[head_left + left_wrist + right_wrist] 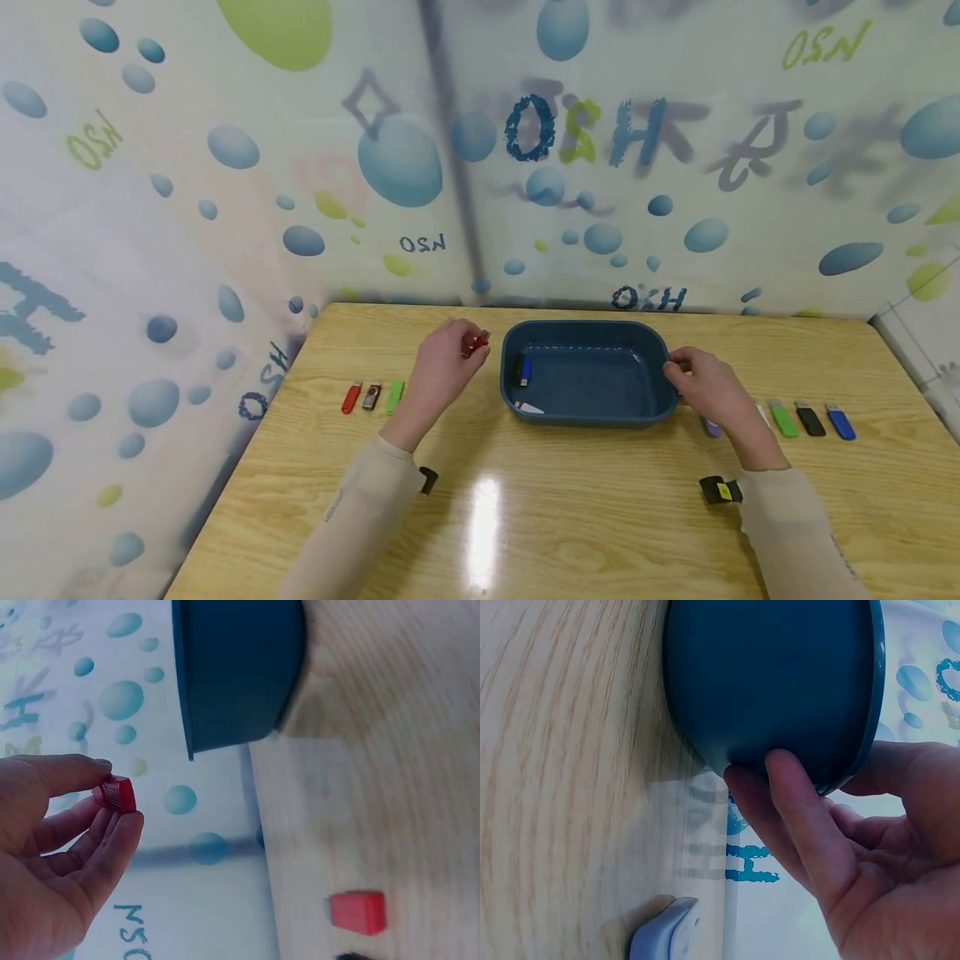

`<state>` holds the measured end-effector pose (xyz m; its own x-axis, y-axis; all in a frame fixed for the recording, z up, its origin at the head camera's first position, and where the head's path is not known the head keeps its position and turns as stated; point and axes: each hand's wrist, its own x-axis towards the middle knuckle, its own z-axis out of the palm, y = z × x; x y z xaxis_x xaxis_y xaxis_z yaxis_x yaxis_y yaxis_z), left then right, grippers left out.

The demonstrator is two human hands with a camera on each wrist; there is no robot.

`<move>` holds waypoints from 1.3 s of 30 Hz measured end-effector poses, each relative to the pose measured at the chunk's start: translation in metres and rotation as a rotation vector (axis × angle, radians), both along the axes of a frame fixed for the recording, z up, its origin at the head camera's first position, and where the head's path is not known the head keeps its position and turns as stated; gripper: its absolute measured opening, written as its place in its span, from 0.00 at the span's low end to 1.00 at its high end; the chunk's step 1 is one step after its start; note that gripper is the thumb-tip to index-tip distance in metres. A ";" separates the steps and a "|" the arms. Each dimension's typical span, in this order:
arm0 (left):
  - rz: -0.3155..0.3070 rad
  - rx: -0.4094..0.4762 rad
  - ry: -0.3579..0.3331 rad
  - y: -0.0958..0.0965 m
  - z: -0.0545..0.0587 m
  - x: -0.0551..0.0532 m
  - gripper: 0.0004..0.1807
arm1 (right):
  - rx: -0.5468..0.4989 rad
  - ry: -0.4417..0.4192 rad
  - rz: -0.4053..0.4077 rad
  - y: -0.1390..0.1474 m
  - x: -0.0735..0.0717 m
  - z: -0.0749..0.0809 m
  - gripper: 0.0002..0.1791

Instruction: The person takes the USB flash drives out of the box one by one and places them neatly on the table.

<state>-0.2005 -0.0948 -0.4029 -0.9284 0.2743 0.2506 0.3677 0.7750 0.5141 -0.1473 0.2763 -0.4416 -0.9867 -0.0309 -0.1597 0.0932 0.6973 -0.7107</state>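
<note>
Pinched between the thumb and fingers of my left hand (pixel 438 362) is a red USB stick (pixel 120 793), raised just left of a dark blue plastic basin (pixel 585 422). My right hand (pixel 705 385) grips the basin's right end, thumb at the rim and fingers against the outer wall in the right wrist view. Inside the basin, near its left end, lie a blue USB stick (pixel 526 372) with a dark one beside it, and a white and red one (pixel 529 407) at the front left corner.
Left of the basin, a red USB stick (pixel 351 397), a dark red one with a metal cover (pixel 371 396) and a green one (pixel 394 397) form a row. To the right lie purple (pixel 711 427), white, green (pixel 783 418), black (pixel 810 419) and blue (pixel 841 422) sticks. A patterned wall stands behind.
</note>
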 end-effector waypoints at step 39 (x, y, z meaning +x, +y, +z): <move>0.038 -0.272 -0.181 -0.027 -0.062 0.013 0.15 | 0.001 -0.002 0.005 0.001 0.001 0.001 0.27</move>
<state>-0.1880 -0.1214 -0.4646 -0.9620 0.2730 0.0028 0.2576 0.9042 0.3407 -0.1467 0.2768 -0.4411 -0.9863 -0.0358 -0.1612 0.0907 0.6983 -0.7101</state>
